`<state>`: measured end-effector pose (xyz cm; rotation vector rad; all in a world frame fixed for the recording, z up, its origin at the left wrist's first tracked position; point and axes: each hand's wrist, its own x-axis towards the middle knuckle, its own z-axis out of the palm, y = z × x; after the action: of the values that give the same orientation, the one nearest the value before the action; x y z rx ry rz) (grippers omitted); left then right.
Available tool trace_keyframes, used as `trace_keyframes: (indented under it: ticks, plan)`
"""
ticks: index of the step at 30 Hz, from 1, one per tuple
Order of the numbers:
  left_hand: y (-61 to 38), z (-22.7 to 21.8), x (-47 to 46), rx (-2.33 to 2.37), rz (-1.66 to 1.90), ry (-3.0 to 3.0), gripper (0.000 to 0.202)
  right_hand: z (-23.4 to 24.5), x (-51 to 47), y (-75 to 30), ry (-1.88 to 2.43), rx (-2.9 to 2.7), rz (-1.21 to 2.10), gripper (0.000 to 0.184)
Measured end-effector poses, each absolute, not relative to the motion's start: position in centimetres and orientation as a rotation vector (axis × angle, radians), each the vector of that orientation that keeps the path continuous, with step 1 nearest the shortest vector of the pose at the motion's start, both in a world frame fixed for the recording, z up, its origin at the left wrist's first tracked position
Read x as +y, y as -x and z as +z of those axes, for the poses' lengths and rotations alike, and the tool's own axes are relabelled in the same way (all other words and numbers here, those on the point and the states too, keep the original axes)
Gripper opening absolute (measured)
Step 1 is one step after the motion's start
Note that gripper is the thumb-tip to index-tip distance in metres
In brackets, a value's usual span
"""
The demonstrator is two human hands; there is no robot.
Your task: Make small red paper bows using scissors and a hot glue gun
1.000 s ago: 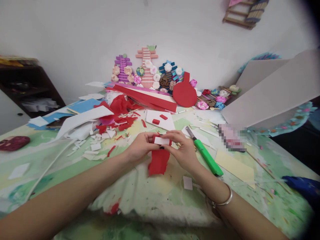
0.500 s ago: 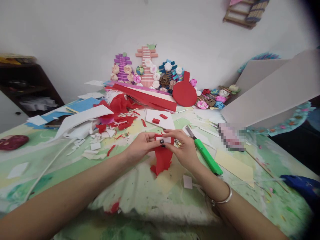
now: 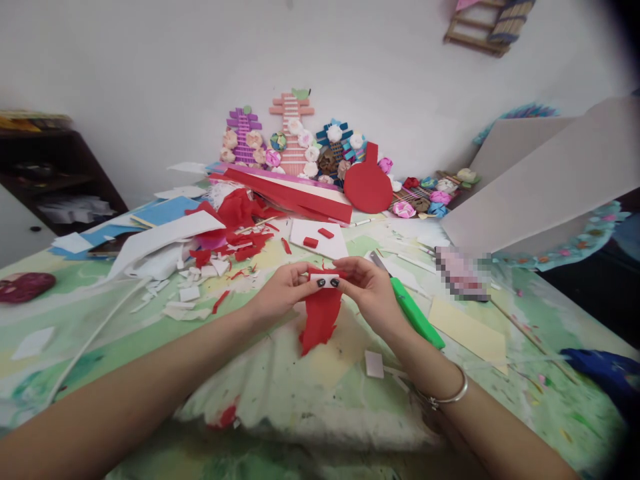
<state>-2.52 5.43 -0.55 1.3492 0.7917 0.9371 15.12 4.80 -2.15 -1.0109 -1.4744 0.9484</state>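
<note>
Between both hands, a small white rectangular piece [image 3: 327, 281] lies against a strip of red crepe-like paper [image 3: 321, 319] that hangs down below it. My left hand [image 3: 290, 288] pinches the left end, thumb on the white piece. At the right end my right hand [image 3: 367, 290] pinches in the same way, its thumb also pressed on the white piece. The fingers behind are partly hidden by the paper. Just beyond the hands, two small red-covered blocks [image 3: 311, 243] rest on a white square sheet [image 3: 300, 230]. A green utility knife [image 3: 416, 315] lies beside my right hand.
Red paper scraps [image 3: 240, 210] and white offcuts [image 3: 189, 294] spread at left. Behind stand a red guitar-shaped cutout [image 3: 369, 189] and flower-decorated pieces [image 3: 293, 147]. A yellow sheet [image 3: 467, 330] and a thin stick [image 3: 530, 337] lie at right. A white cord [image 3: 100, 328] crosses the left side.
My right thumb has shifted onto the right end of the white piece, so both thumbs now sit side by side on it. The white strip is more exposed and held level.
</note>
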Motion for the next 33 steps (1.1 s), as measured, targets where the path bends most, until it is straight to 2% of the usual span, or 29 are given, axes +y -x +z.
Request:
trace_keyframes:
  ticks: [3,26,29,33]
  plan:
    - [2.5,-0.5,5.5,0.8,0.959,-1.367,0.008,-2.0,4.8,-15.0,0.994,-1.428,1.015,0.025]
    - [2.9,-0.6,5.6,0.833,0.953,-1.444,0.017,-1.2,4.5,-15.1,0.966,-1.473,1.124,0.03]
    - [3.1,-0.7,5.7,0.863,0.958,-1.406,0.02,-0.2,4.8,-16.5,1.104,-1.669,0.969,0.025]
    - [3.5,-0.9,6.1,0.863,0.949,-1.347,0.023,0.9,5.6,-19.5,1.711,-1.97,0.439,0.012]
